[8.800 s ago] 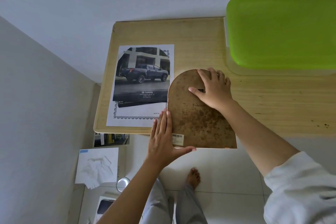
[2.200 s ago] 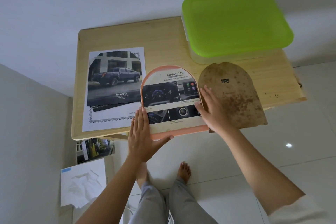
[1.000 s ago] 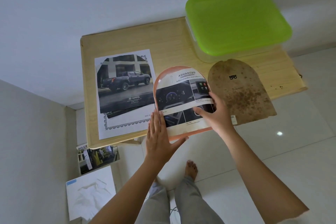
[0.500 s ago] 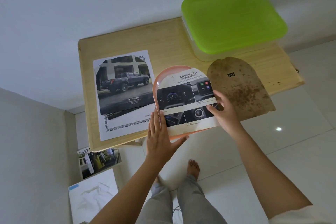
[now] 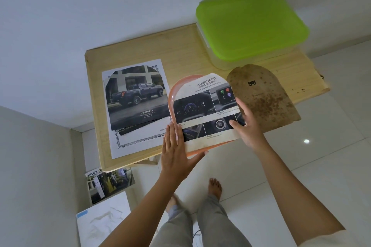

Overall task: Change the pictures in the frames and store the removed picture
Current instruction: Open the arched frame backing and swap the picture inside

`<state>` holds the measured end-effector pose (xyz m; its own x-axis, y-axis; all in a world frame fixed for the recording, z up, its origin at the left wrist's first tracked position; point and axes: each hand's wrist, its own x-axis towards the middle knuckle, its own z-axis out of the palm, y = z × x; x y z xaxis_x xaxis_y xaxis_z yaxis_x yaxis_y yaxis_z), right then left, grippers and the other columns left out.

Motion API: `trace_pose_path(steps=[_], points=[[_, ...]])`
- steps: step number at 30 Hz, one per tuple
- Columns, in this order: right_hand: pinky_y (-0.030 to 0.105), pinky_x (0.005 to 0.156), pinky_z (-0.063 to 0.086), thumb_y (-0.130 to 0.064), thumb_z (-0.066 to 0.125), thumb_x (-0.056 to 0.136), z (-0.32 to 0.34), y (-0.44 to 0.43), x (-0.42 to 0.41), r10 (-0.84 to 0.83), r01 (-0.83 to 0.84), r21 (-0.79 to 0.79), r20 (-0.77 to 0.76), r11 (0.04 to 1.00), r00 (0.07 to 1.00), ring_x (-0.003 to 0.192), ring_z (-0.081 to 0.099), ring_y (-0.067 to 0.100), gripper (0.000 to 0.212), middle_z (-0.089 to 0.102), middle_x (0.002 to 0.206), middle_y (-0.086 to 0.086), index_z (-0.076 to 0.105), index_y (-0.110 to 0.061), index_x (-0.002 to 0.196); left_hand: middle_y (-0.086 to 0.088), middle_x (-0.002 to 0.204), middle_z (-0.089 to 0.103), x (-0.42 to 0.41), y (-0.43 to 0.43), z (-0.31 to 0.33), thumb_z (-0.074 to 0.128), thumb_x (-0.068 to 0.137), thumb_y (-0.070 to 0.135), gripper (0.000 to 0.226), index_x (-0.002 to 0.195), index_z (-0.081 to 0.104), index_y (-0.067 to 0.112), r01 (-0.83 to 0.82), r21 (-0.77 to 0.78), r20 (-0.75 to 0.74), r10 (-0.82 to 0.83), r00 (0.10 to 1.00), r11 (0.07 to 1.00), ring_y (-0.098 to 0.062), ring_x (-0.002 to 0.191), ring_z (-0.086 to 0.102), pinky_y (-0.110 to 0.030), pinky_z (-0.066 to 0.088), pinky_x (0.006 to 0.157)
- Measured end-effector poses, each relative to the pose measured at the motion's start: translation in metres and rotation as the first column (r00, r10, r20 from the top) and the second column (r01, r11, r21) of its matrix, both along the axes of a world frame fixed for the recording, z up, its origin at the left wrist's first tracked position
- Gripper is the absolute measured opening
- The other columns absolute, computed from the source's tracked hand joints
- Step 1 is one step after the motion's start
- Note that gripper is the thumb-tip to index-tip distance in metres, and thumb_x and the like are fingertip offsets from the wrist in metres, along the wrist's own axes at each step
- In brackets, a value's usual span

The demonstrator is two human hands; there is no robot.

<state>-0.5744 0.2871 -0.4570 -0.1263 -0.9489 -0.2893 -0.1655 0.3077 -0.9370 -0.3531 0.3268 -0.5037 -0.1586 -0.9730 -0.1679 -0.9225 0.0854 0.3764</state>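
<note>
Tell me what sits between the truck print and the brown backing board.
The orange frame, with the dashboard picture that the right hand pinches lying partly over it; the head view shows it.

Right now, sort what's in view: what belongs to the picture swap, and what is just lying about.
Job: orange frame, pressed by left hand; ADVANCED print, gripped by right hand; brown backing board; Toyota truck print; green-lidded box, probably storage.
Lying about: HILUX brochure and white sheet on the floor.
</note>
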Motion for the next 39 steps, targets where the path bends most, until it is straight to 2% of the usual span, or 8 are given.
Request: trace_pose_path(steps=[6, 10, 16, 19, 26, 30, 36, 39], points=[[0.028, 0.095, 0.049, 0.006, 0.056, 0.087, 0.013, 0.006, 0.004, -0.050, 0.053, -0.069, 0.038, 0.996, 0.998, 0.122, 0.049, 0.011, 0.064, 0.050, 0.132, -0.006, 0.036, -0.031, 0.136, -0.001, 0.153, -0.023, 0.003, -0.006, 0.014, 0.008, 0.077, 0.080, 0.094, 0.148, -0.012, 0.021, -0.012, 0.001, -0.078, 0.012, 0.997, 1.000, -0.016, 0.139, -0.026, -0.037, -0.013, 0.110], [0.032, 0.097, 0.046, 0.005, 0.057, 0.086, 0.028, 0.010, -0.004, -0.114, 0.119, -0.099, 0.053, 0.988, 0.992, 0.125, 0.047, 0.009, 0.066, 0.049, 0.135, -0.007, 0.037, -0.032, 0.138, 0.004, 0.157, -0.012, -0.011, -0.008, 0.037, 0.023, 0.085, 0.071, 0.084, 0.148, -0.009, 0.025, -0.062, 0.024, -0.295, 0.067, 0.953, 0.998, -0.020, 0.145, -0.006, -0.043, 0.013, 0.113], [0.033, 0.092, 0.050, 0.004, 0.056, 0.087, 0.045, 0.011, -0.048, -0.189, 0.200, -0.092, 0.111, 0.976, 0.976, 0.121, 0.052, 0.011, 0.069, 0.053, 0.134, -0.005, 0.042, -0.051, 0.126, 0.006, 0.131, 0.045, -0.059, -0.031, 0.065, 0.051, 0.093, 0.036, 0.057, 0.142, 0.023, 0.027, -0.081, 0.194, -0.731, 0.199, 0.652, 0.978, -0.011, 0.118, 0.048, -0.037, 0.048, 0.099], [0.026, 0.083, 0.052, 0.005, 0.054, 0.087, 0.048, 0.003, -0.085, -0.218, 0.227, -0.065, 0.120, 0.972, 0.968, 0.118, 0.054, 0.013, 0.068, 0.052, 0.133, -0.001, 0.038, -0.039, 0.136, 0.006, 0.112, 0.054, -0.092, -0.048, 0.076, 0.057, 0.091, 0.010, 0.055, 0.137, 0.031, 0.024, -0.084, 0.305, -0.801, 0.303, 0.517, 0.949, -0.009, 0.103, 0.056, -0.029, 0.052, 0.091], [0.017, 0.077, 0.050, 0.006, 0.053, 0.088, 0.037, -0.029, -0.195, -0.195, 0.195, -0.006, 0.037, 0.981, 0.980, 0.108, 0.054, 0.003, 0.065, 0.051, 0.127, -0.008, 0.038, -0.034, 0.137, 0.001, 0.105, 0.059, -0.199, -0.081, 0.073, 0.059, 0.085, -0.005, 0.053, 0.129, 0.038, 0.017, -0.096, 0.444, -0.817, 0.447, 0.365, 0.891, -0.012, 0.089, 0.062, -0.030, 0.056, 0.080], [0.007, 0.067, 0.048, 0.008, 0.052, 0.087, 0.029, -0.052, -0.265, -0.110, 0.112, 0.055, -0.036, 0.992, 0.993, 0.105, 0.052, 0.001, 0.064, 0.047, 0.128, -0.005, 0.035, -0.021, 0.141, 0.000, 0.110, 0.059, -0.265, -0.086, 0.056, 0.063, 0.084, -0.001, 0.057, 0.128, 0.036, 0.024, -0.100, 0.534, -0.763, 0.530, 0.369, 0.839, -0.014, 0.097, 0.061, -0.032, 0.054, 0.084], [0.014, 0.071, 0.045, 0.006, 0.057, 0.084, 0.009, -0.079, -0.341, -0.098, 0.124, 0.106, -0.216, 0.987, 0.971, 0.107, 0.055, 0.016, 0.057, 0.056, 0.126, 0.003, 0.047, -0.019, 0.134, -0.007, 0.096, 0.054, -0.332, -0.095, 0.041, 0.065, 0.082, 0.000, 0.063, 0.132, 0.035, 0.024, -0.084, 0.581, -0.681, 0.540, 0.494, 0.809, -0.021, 0.084, 0.059, -0.029, 0.057, 0.068], [0.030, 0.086, 0.049, 0.002, 0.060, 0.082, -0.002, -0.090, -0.364, -0.072, 0.110, 0.113, -0.299, 0.988, 0.951, 0.106, 0.057, 0.022, 0.054, 0.055, 0.124, 0.007, 0.050, -0.022, 0.130, -0.001, 0.090, 0.048, -0.354, -0.100, 0.037, 0.064, 0.082, 0.000, 0.063, 0.132, 0.035, 0.025, -0.115, 0.568, -0.652, 0.530, 0.542, 0.815, -0.013, 0.078, 0.052, -0.021, 0.053, 0.068]])
